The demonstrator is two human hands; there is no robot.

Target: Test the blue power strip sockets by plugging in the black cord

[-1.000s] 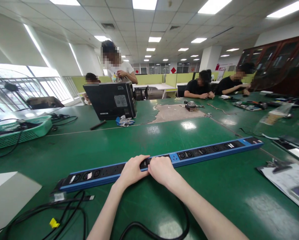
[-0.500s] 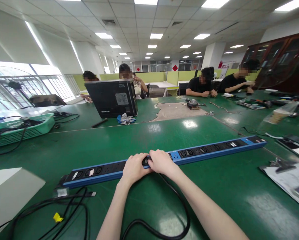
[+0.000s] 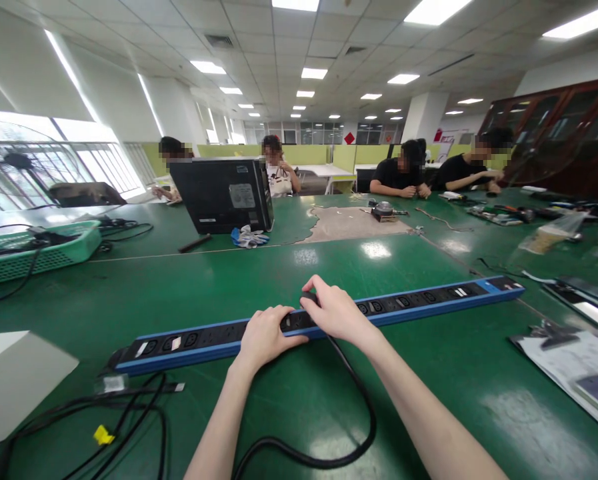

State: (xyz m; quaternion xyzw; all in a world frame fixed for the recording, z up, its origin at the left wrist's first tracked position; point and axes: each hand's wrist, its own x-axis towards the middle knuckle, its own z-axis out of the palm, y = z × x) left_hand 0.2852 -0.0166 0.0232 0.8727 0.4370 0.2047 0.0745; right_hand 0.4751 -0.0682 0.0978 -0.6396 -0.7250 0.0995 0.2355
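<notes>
A long blue-and-black power strip (image 3: 203, 339) lies slantwise across the green table, its left end nearer to me. My left hand (image 3: 269, 333) grips the middle of the strip, thumb along the near side and fingers over the top. Just to its right, my right hand (image 3: 336, 310) is closed on a black plug (image 3: 309, 296), raised above the strip's sockets. Only a bit of the plug shows between thumb and fingers. From under that hand a thick black cable (image 3: 371, 413) loops down toward the bottom edge.
Thin black cables with a yellow tag (image 3: 103, 435) lie at lower left beside a white box (image 3: 19, 373). A green basket (image 3: 73, 250) stands farther left. Beyond the strip are a black computer case (image 3: 223, 197) and gloves (image 3: 249, 237). A clipboard (image 3: 569, 373) lies right. Several people sit opposite.
My right hand has lifted off the strip and shifted slightly right, bringing the black plug up with it. The left hand has stayed on the strip.
</notes>
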